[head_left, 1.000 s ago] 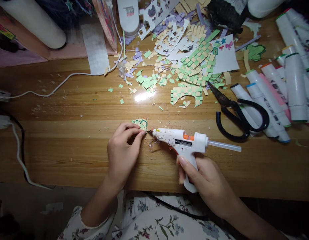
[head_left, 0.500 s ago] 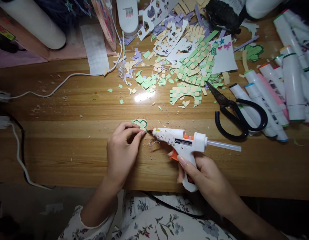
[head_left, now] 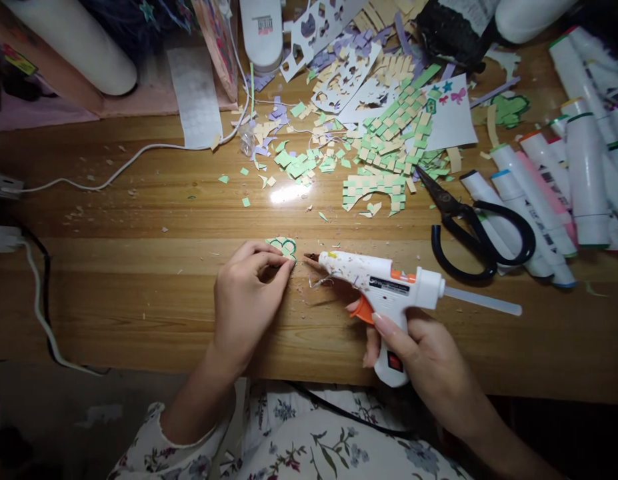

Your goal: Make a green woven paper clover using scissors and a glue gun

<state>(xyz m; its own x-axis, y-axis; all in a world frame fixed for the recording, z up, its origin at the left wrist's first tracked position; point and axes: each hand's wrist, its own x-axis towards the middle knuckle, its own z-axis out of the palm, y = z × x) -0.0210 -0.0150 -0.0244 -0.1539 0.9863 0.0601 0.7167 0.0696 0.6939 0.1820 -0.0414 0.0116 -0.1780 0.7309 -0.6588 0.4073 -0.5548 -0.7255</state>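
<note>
Glue gun (head_left: pixel 383 287): Compared with half a second ago, it is sitting farther right, its nozzle (head_left: pixel 311 257) now standing apart from the paper piece (head_left: pixel 285 245).
Paper piece: Showing green and cream with a dark green outline, it is staying at the left fingertips, which are hiding part of it; I am not able to tell whether it is touching the table (head_left: pixel 139 280).
Left hand (head_left: pixel 246 297): I am observing thumb and fingers pinching the piece's edge.
Right hand (head_left: pixel 423 343): It is gripping the handle, a fingertip resting by the orange trigger (head_left: pixel 365 310); from my remote post I am not determining whether it is being squeezed.
Burn hazard: The nozzle is pointing toward the left fingertips; a leftward slip could be bringing hot metal onto skin, the small piece leaving little margin.
Glue strands (head_left: pixel 321 282): They are trailing beneath the nozzle and could be smearing onto the piece or fingers.
Crumbs: Specks are littering the wood nearby; I am judging that wet glue could be picking them up.
Black cord (head_left: pixel 346 414): It is crossing the lap; if feeding the gun, a snag could be jerking the nozzle.
</note>
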